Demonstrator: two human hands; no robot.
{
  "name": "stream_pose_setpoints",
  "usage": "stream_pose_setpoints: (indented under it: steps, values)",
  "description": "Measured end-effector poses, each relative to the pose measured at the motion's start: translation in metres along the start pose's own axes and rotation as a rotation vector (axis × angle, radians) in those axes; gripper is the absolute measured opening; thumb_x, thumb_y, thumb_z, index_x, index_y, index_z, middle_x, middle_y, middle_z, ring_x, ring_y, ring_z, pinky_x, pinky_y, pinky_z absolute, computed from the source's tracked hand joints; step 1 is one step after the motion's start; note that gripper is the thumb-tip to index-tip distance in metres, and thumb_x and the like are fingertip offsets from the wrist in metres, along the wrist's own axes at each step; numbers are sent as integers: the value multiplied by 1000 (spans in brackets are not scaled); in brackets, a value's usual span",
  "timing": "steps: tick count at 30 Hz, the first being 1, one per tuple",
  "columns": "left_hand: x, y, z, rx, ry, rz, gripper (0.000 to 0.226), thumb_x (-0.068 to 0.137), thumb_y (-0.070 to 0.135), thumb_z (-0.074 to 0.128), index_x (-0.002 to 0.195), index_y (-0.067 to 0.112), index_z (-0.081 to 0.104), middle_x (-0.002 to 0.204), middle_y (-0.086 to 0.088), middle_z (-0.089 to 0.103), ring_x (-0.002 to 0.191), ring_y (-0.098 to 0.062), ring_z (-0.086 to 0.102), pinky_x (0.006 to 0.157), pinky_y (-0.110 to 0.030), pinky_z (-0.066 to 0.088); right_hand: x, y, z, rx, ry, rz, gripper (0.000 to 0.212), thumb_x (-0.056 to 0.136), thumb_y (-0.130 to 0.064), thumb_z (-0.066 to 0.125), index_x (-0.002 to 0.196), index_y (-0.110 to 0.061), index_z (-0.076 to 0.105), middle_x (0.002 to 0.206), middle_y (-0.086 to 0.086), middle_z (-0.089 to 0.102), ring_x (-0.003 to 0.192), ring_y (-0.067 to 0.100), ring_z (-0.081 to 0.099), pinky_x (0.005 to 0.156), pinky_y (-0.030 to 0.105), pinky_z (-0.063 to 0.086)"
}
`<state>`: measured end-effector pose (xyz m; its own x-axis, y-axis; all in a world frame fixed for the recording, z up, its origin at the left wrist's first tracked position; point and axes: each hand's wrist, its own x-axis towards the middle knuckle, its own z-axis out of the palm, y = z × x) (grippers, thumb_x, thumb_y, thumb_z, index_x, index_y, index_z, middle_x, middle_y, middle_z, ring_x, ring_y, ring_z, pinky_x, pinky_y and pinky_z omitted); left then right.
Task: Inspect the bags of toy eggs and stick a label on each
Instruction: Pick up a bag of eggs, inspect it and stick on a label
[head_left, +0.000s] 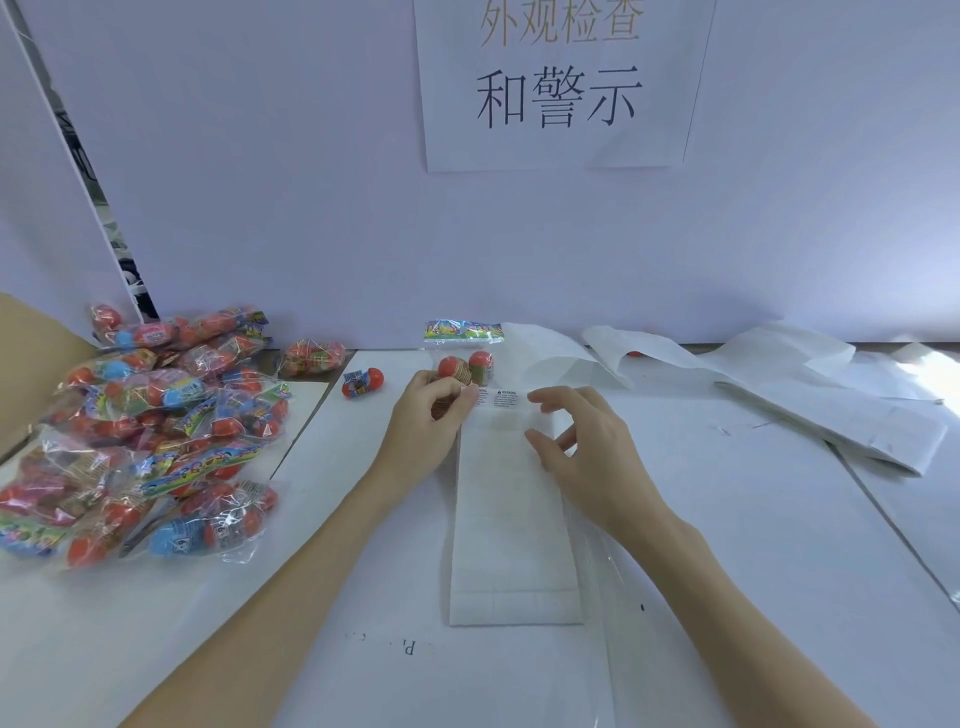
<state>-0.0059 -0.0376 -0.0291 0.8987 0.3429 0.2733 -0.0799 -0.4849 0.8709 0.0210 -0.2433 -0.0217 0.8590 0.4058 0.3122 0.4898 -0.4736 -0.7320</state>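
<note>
A clear bag of red toy eggs with a colourful header card lies at the table's middle, far side. My left hand grips its lower part, thumb near a small white warning label at the top of a long white label strip. My right hand hovers over the strip's right edge with fingers loosely spread, holding nothing. A large pile of bagged eggs lies at the left.
One loose red egg and another bag sit between the pile and my left hand. Used white backing sheets lie at the right. A cardboard flap stands far left. A sign hangs on the back wall.
</note>
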Motion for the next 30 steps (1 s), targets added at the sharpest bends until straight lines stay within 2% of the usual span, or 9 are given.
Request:
stream_pose_setpoints:
  steps: [3,6,9,12,16,19,23,26,30]
  values:
    - [-3,5,2,-25,-20,42,29,103,22,64,74,22,65,90,3,48,71,0,49,72,-13,36,0,-1,1,-29,53,4,31,101,-25,66,132,-27,62,108,-8,59,70,8,62,77,27,48]
    - [-6,11,5,-60,-51,65,28,104,21,64,76,23,66,89,5,48,70,2,49,71,-11,36,0,-2,-1,-78,165,-25,20,99,-30,70,118,-32,71,94,-10,60,66,4,55,72,32,48]
    - [-9,14,7,-72,-90,55,25,103,20,64,80,13,68,92,2,50,70,1,49,72,-10,37,1,-1,-2,-107,224,-42,7,96,-28,74,103,-28,76,103,-8,55,62,4,56,68,33,48]
    - [-10,12,7,-91,-121,21,29,103,23,63,83,3,68,93,1,51,72,-1,50,73,-11,37,2,1,0,-87,203,-36,2,96,-25,74,98,-24,74,107,-10,58,61,2,56,68,32,47]
    - [-9,11,7,-107,-110,13,34,101,27,68,74,6,65,89,3,50,70,-1,50,72,-13,37,3,5,1,-74,120,-39,5,97,-20,71,96,-25,71,95,-14,72,63,4,56,68,28,45]
    - [-8,8,8,-82,-116,9,31,100,24,70,80,0,68,90,2,51,71,-2,50,72,-14,38,3,6,2,-60,103,-34,7,97,-23,71,100,-29,71,91,-13,71,67,2,58,66,24,44]
    - [-8,9,7,-62,-124,2,19,99,24,70,88,9,72,100,-2,57,74,2,53,75,-10,39,4,6,3,-17,118,-26,10,95,-25,74,102,-32,73,91,-14,69,67,4,58,64,12,40]
    - [-10,13,5,-43,-130,23,9,99,18,70,90,15,71,107,-5,58,76,2,54,77,-9,40,4,6,3,30,124,-1,5,93,-28,76,96,-31,74,93,-16,70,66,3,58,65,11,40]
    - [-12,15,6,-54,-147,23,12,99,18,70,88,15,72,102,-2,56,75,2,53,76,-10,39,6,8,4,82,102,32,5,93,-21,75,92,-25,74,93,-16,74,61,-6,55,63,9,38]
